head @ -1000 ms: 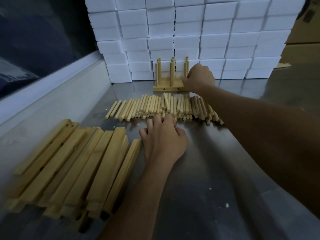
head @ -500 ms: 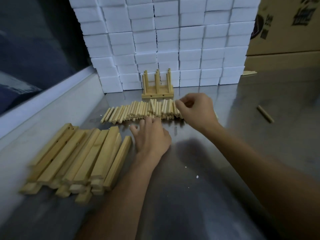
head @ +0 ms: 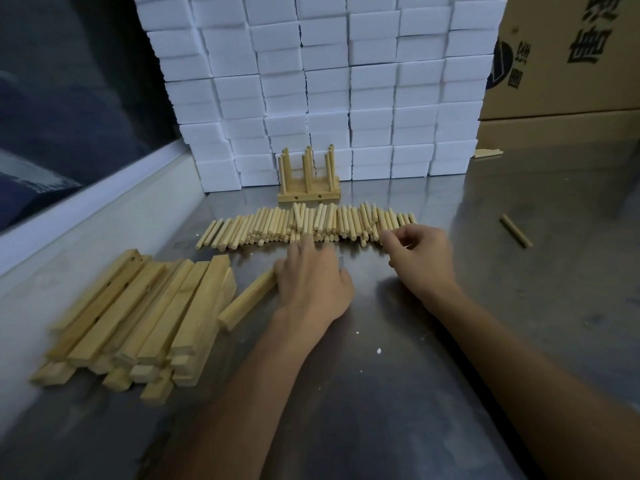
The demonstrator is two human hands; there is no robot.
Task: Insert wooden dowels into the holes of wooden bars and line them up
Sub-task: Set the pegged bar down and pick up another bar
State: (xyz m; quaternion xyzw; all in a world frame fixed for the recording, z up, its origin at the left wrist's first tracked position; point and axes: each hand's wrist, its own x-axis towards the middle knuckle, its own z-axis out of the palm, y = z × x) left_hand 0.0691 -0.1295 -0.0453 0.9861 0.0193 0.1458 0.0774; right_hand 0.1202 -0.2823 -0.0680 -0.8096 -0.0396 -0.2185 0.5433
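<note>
A row of loose wooden dowels (head: 304,223) lies across the steel table (head: 381,375). A pile of wooden bars (head: 138,317) sits at the left. One bar (head: 247,299) lies apart from the pile, and my left hand (head: 311,282) lies palm down over its far end, holding it at the thumb side; the thumb is hidden. My right hand (head: 420,261) has its fingers curled and pinches dowels at the right end of the row. Behind the row stands a finished bar set (head: 308,194) with upright dowels.
A wall of white foam blocks (head: 329,98) closes the back. Cardboard boxes (head: 571,71) stand at the back right. A raised ledge (head: 104,202) runs along the left. One stray dowel (head: 516,231) lies to the right, and a small wooden piece (head: 488,153) sits by the boxes.
My right hand left the finished bar set and came down to the right end of the dowel row. One bar has shifted out of the pile at my left hand.
</note>
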